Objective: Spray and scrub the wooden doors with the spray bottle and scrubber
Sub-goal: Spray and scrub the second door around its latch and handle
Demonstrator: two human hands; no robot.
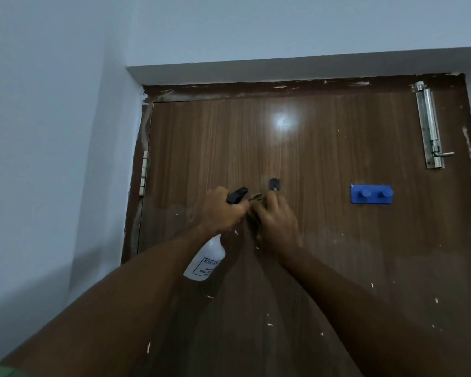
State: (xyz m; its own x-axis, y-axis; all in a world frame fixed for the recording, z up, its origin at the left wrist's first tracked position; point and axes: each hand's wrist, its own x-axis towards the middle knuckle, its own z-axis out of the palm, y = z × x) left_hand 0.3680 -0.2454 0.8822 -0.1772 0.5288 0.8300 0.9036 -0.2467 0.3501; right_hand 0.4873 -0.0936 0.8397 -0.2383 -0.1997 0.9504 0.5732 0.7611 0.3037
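Hands meet before a brown wooden door (pixel 297 148), the left hand (pixel 222 210) wrapped around the black trigger head of a white spray bottle (pixel 206 259) hanging below it, the right hand (pixel 278 224) clutching a brownish scrubber (pixel 256 197) against the wood, near a blue hook rack (pixel 371 194).

A white spray bottle (pixel 205 261) with a black head hangs tilted mid-frame before the closed, paint-flecked brown wooden door (pixel 297 148), a brownish scrubber (pixel 256 198) beside it.
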